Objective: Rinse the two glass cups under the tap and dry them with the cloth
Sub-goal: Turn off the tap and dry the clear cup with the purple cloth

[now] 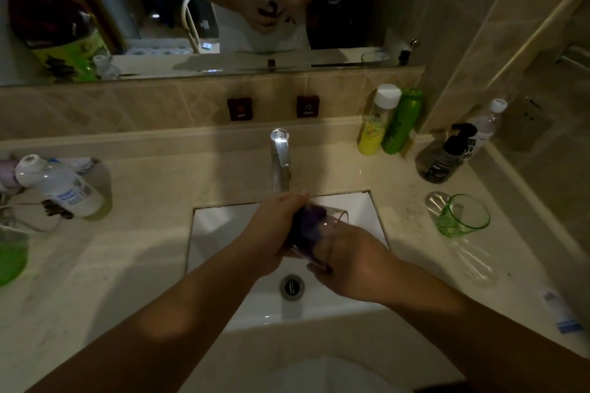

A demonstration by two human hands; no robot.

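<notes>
A clear glass cup is clamped in the right hand over the sink. A purple cloth is pressed into it, clamped in the left hand's grip. A green cup is seen right of the sink.

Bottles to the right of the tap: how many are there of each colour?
Yellow bottle: 1
Green bottle: 1
Dark pump bottle: 1
Clear bottle: 1
Total: 4
</notes>
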